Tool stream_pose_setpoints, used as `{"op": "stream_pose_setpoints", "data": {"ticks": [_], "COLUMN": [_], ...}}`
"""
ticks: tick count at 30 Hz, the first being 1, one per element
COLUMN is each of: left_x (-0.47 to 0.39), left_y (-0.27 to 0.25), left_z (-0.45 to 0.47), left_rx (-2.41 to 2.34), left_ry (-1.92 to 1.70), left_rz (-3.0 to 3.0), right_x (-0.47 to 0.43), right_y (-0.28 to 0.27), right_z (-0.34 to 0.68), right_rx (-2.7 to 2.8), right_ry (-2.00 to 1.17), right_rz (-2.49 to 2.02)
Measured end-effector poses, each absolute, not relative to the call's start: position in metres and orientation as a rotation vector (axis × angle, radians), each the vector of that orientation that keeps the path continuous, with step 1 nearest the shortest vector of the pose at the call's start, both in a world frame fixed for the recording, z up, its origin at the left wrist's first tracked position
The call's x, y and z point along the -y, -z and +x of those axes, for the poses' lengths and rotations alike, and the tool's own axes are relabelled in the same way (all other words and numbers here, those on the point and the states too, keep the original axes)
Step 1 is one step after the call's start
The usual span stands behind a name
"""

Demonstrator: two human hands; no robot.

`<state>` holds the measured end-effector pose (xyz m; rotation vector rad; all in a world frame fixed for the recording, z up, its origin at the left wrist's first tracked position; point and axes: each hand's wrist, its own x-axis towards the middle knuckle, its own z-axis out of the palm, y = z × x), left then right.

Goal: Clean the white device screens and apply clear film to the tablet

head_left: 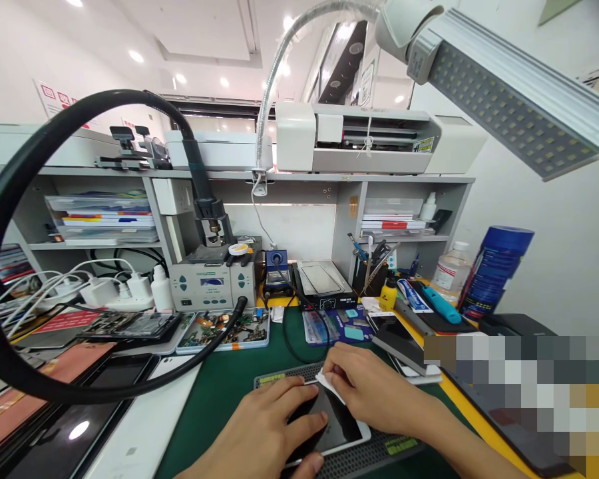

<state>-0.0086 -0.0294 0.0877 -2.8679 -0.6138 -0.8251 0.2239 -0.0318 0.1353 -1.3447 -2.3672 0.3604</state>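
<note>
The left hand [272, 426] presses flat on the white-edged, glass-fronted phone [347, 432]; the right hand [367, 389] pinches a small white wipe [329, 386] between closed fingers. The phone likely slick, fragile: best steadied by edges.

White walls [544, 219] and a white ceiling [199, 33] with small round lights; posters on the left wall. Grey shelf unit [329, 178] runs along the back of the bench, white machines [359, 136] on top, stacked papers in its compartments. LED lamp [519, 100] on a bendy neck hangs at upper right over the green mat [224, 392].
</note>
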Motion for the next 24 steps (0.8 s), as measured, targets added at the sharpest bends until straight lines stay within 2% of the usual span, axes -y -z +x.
{"op": "stream_pose_setpoints", "data": {"ticks": [24], "left_x": [0.0326], "left_y": [-0.094], "left_z": [-0.0093], "left_rx": [0.631], "left_ry": [0.803], "left_rz": [-2.868], "right_x": [0.0314], "right_y": [-0.1367], "right_z": [0.2235], "right_rx": [2.374], "right_ry": [-0.361], "right_rz": [-1.356]}}
